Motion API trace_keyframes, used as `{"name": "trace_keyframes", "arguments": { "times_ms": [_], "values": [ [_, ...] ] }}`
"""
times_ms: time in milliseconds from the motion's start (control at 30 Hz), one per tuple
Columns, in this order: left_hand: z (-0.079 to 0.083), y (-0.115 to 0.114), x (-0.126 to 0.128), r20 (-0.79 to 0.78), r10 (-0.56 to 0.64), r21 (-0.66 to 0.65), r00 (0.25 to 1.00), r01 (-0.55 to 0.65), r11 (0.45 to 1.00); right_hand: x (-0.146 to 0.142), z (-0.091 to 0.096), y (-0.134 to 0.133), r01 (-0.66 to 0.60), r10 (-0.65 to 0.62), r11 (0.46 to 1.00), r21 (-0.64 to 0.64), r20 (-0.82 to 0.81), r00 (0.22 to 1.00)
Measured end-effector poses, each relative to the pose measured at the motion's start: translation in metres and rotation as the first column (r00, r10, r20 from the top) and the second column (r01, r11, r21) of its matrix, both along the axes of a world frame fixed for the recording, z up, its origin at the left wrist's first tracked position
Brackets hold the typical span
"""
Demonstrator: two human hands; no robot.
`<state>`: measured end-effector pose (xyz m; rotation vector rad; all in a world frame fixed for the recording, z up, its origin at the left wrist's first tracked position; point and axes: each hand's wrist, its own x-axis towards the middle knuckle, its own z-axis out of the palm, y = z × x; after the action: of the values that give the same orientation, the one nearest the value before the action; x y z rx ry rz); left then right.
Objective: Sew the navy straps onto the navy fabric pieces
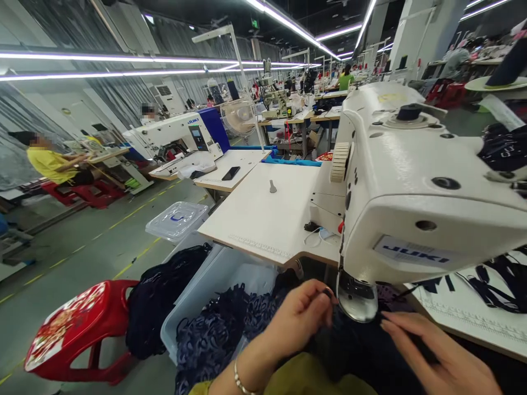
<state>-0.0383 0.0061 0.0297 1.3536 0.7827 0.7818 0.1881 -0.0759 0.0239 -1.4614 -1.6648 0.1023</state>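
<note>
A white JUKI sewing machine (415, 219) fills the right side, its rounded metal guard (357, 299) low over the work area. Left of that guard, my left hand (302, 312) is closed, thumb and fingers pinching a dark fabric strip (328, 292). On the other side, my right hand (436, 348) holds its thumb and forefinger together at dark material beside the guard. Whether both hands grip one piece is hidden by the guard and the dark background. Dark navy fabric lies below the hands.
A translucent plastic bin (171, 329) of navy straps stands below the white table (263, 214). Left of it are a dark strap pile (152, 307) and red stool (102, 312). More straps (489, 285) lie at right. A phone (231, 173) rests on the neighbouring table.
</note>
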Motion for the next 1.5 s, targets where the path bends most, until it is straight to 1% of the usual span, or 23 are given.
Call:
{"name": "trace_keyframes", "arguments": {
  "times_ms": [67,167,233,267,300,333,400,467,500,533,567,667,733,867,933,1000,1067,1133,1233,1300,1367,1433,1500],
  "values": [
    [0.0,-0.01,0.015,-0.119,-0.027,0.095,0.993,0.038,0.995,-0.015,0.004,0.005,-0.049,0.045,0.998,0.032,0.095,0.994],
    [0.004,-0.016,0.026,-0.246,0.019,0.266,0.969,0.049,0.963,-0.024,0.003,0.006,-0.045,0.013,0.991,0.124,0.243,0.97],
    [0.006,-0.017,0.03,-0.273,0.056,0.41,0.96,0.064,0.91,-0.024,-0.001,0.003,-0.053,-0.011,0.98,0.191,0.321,0.947],
    [0.006,-0.017,0.03,-0.291,0.085,0.494,0.953,0.073,0.867,-0.023,-0.003,0.002,-0.059,-0.019,0.976,0.211,0.353,0.936],
    [0.005,-0.017,0.031,-0.319,0.119,0.578,0.94,0.094,0.811,-0.022,-0.004,0.001,-0.061,-0.028,0.973,0.221,0.379,0.925],
    [0.004,-0.017,0.031,-0.359,0.154,0.662,0.921,0.135,0.737,-0.022,-0.006,0.0,-0.056,-0.039,0.973,0.224,0.397,0.917],
    [0.001,-0.017,0.03,-0.439,0.225,0.798,0.87,0.263,0.542,-0.022,-0.008,0.0,-0.041,-0.054,0.976,0.213,0.418,0.907],
    [-0.001,-0.017,0.029,-0.509,0.281,0.842,0.814,0.404,0.357,-0.022,-0.008,0.001,-0.037,-0.053,0.978,0.207,0.414,0.909],
    [-0.001,-0.017,0.028,-0.52,0.312,0.849,0.795,0.44,0.294,-0.023,-0.008,0.001,-0.048,-0.04,0.977,0.207,0.401,0.915],
    [-0.001,-0.017,0.028,-0.516,0.344,0.855,0.784,0.451,0.256,-0.024,-0.007,0.002,-0.064,-0.019,0.977,0.205,0.379,0.925],
    [-0.001,-0.018,0.027,-0.507,0.369,0.862,0.779,0.447,0.241,-0.024,-0.007,0.003,-0.082,0.006,0.976,0.204,0.35,0.937],
    [-0.001,-0.019,0.029,-0.498,0.386,0.866,0.777,0.427,0.258,-0.024,-0.009,0.004,-0.123,0.077,0.978,0.167,0.258,0.963],
    [-0.002,-0.019,0.031,-0.507,0.377,0.86,0.775,0.431,0.272,-0.023,-0.012,0.003,-0.122,0.094,0.985,0.125,0.212,0.973],
    [-0.004,-0.019,0.034,-0.441,0.415,0.896,0.796,0.361,0.26,-0.018,-0.015,0.001,-0.123,0.121,0.992,0.029,0.071,0.99],
    [-0.003,-0.019,0.034,-0.433,0.413,0.896,0.801,0.336,0.289,-0.016,-0.013,0.0,-0.155,0.154,0.985,-0.071,-0.015,0.988],
    [0.0,-0.019,0.034,-0.446,0.386,0.885,0.807,0.334,0.325,-0.013,-0.011,0.0,-0.175,0.172,0.974,-0.145,-0.035,0.985],
    [0.002,-0.019,0.034,-0.469,0.36,0.871,0.807,0.354,0.34,-0.011,-0.01,0.0,-0.138,0.144,0.982,-0.131,0.039,0.989],
    [0.003,-0.019,0.035,-0.48,0.361,0.867,0.799,0.372,0.33,-0.011,-0.009,-0.001,-0.096,0.104,0.994,-0.055,0.162,0.981],
    [0.002,-0.021,0.04,-0.459,0.388,0.88,0.799,0.35,0.32,-0.014,-0.006,-0.001,0.012,-0.02,0.999,0.035,0.262,0.965],
    [0.0,-0.024,0.043,-0.432,0.379,0.887,0.819,0.308,0.345,-0.016,-0.002,0.0,0.122,-0.131,0.991,0.056,0.206,0.97],
    [-0.002,-0.027,0.045,-0.411,0.35,0.883,0.841,0.271,0.384,-0.016,0.001,0.0,0.19,-0.192,0.981,0.026,0.093,0.977],
    [-0.005,-0.027,0.044,-0.399,0.32,0.879,0.859,0.26,0.4,-0.015,0.002,-0.001,0.156,-0.157,0.987,-0.042,-0.001,0.988],
    [-0.007,-0.026,0.041,-0.405,0.288,0.872,0.868,0.272,0.408,-0.011,0.0,-0.002,0.082,-0.089,0.99,-0.113,-0.053,0.995]
  ]
}}
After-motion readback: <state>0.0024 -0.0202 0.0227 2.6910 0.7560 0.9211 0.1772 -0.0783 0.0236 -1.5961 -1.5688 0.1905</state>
